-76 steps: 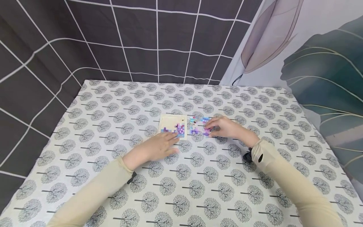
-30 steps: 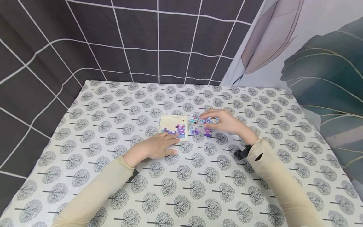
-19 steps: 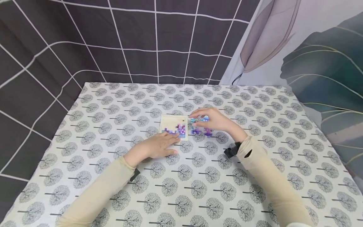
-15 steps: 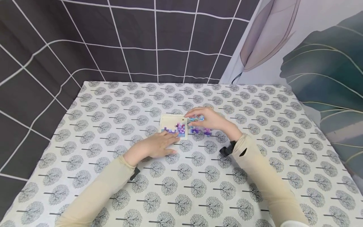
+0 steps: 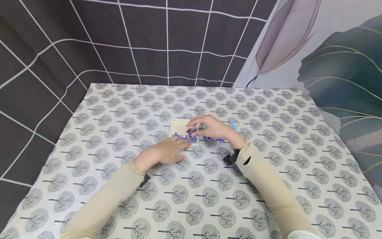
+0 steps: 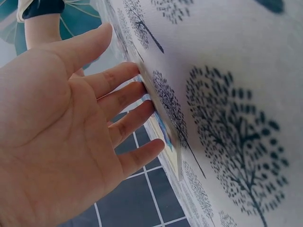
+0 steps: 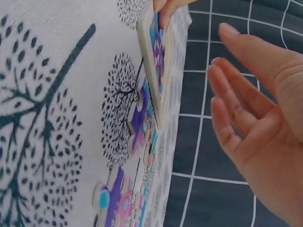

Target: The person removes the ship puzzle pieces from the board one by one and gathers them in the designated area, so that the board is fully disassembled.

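Note:
A pale wooden puzzle tray (image 5: 176, 123) lies on the cloth, with purple and blue jigsaw pieces (image 5: 182, 138) along its near side. My left hand (image 5: 167, 151) lies palm down at the tray's near edge, fingers extended, fingertips touching the rim. The left wrist view shows the left palm (image 6: 61, 132) and spread fingers against the tray's edge (image 6: 165, 127). Over the tray's right part hovers my right hand (image 5: 210, 126), thumb and fingers bent and apart. In the right wrist view, no piece shows between the thumb and fingertips of the right hand (image 7: 260, 104).
Loose jigsaw pieces lie right of the tray, among them a blue one (image 5: 233, 125) beyond my right hand and purple ones (image 7: 137, 116) close to the rim. A tree-print cloth (image 5: 194, 199) covers the table. A dark checked curtain (image 5: 143, 39) hangs behind.
My right hand has moved left, from the loose pieces to over the tray's right part, uncovering a blue piece on the right. My left hand has stayed at the tray's near edge.

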Demonstrator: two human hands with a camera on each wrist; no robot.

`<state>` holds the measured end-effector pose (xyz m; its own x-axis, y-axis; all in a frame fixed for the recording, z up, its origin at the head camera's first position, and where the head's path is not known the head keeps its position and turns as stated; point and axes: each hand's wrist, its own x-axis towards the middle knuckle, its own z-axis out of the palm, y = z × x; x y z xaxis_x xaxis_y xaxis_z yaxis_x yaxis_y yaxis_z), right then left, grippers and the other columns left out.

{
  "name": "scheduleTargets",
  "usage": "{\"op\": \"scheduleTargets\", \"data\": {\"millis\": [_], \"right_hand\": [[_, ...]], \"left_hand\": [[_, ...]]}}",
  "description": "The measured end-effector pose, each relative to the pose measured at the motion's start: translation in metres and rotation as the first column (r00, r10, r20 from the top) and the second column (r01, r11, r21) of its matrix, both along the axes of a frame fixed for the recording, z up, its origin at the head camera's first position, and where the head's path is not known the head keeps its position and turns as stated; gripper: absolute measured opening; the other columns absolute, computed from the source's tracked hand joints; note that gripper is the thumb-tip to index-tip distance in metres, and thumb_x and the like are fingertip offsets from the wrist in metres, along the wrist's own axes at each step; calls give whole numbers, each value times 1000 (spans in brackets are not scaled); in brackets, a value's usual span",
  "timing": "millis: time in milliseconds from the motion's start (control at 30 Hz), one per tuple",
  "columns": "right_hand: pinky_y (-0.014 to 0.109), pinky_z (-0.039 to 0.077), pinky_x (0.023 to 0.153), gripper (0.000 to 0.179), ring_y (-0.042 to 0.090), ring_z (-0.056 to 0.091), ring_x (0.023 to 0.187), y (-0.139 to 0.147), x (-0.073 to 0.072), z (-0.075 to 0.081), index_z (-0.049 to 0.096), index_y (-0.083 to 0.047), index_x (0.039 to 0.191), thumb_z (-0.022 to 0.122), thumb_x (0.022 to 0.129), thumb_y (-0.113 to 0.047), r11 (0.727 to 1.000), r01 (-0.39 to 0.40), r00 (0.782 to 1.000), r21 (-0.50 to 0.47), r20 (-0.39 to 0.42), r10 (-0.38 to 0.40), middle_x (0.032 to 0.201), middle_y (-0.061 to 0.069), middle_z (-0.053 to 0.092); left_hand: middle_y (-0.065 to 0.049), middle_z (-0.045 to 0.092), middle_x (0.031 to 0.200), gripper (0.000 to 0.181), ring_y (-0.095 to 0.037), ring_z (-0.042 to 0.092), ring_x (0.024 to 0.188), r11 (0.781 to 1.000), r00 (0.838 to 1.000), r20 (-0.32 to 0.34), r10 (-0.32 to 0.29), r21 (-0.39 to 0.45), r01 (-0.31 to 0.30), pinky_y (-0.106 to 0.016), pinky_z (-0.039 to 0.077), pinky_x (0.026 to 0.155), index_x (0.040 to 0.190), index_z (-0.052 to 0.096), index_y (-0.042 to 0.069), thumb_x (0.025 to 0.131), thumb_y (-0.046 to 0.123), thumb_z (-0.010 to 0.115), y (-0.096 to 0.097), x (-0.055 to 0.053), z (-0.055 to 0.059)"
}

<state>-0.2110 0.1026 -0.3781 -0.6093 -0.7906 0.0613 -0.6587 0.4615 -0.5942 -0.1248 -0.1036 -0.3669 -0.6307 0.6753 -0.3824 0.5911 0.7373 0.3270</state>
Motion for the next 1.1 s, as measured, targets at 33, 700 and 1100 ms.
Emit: {"op": "scheduleTargets", "data": {"millis": [33,700,1100], "right_hand": [[38,46,98,36,21,59,107,1,0,0,65,-9,116,72,81,-17,1000,10,1000,13,-10,-10,120,7,63],[39,45,93,35,19,60,98,-4,-4,-16,66,-10,114,73,80,-17,977,96,995,191,-2,-97,109,4,66],[34,48,92,37,21,58,98,-18,-11,-13,64,-6,109,77,75,-12,957,151,973,249,132,-188,103,6,65]], "left_hand": [[-11,19,154,59,-35,17,141,1000,1000,3,2,2,-2,-49,13,116,146,29,7,97,38,44,1,-1,0],[-10,18,154,60,-36,15,141,1000,1000,12,22,-13,-22,-48,10,116,147,28,10,97,40,43,4,-4,-5],[-10,20,154,59,-35,17,141,999,999,5,32,-3,-32,-46,10,117,145,31,8,97,38,45,1,-1,-5]]}}
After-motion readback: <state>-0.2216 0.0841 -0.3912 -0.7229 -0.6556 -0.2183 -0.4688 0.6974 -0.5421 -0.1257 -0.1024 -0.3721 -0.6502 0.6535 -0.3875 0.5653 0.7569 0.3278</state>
